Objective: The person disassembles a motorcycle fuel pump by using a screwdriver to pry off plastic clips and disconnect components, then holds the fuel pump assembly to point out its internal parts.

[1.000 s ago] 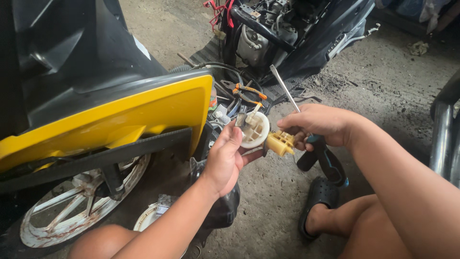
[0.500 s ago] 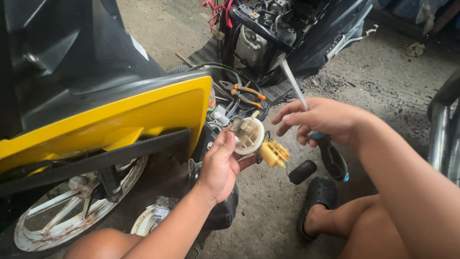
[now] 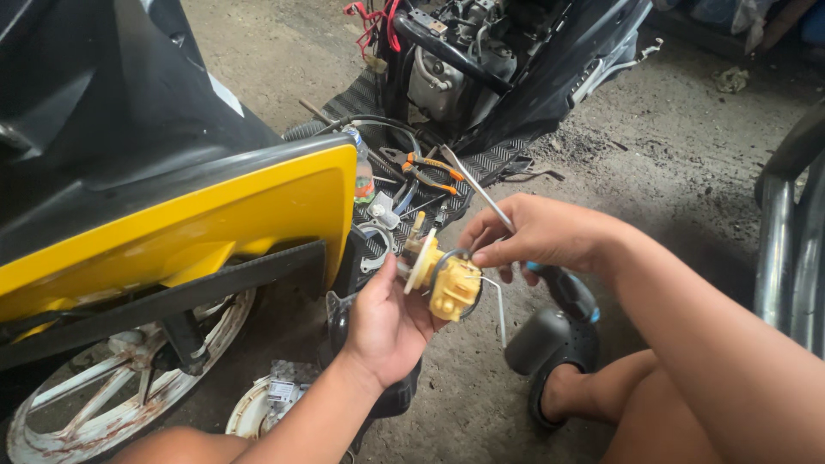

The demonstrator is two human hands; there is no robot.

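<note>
The yellow pump assembly (image 3: 447,282) sits at centre frame, beside the yellow scooter panel (image 3: 198,223), and would best be kept steady while the tool works at it. The left hand (image 3: 387,326) cups it from below, fingers curled round its white flange. The right hand (image 3: 537,236) is clenched on a screwdriver (image 3: 516,236), fingertips touching the pump's top.

Two bare forearms, no sleeves, no gloves, no rings or watch on left hand (image 3: 387,326) or right hand (image 3: 537,232). Bare thigh and knee at lower right. One foot in a black rubber slipper (image 3: 554,344) with rounded toe.
</note>
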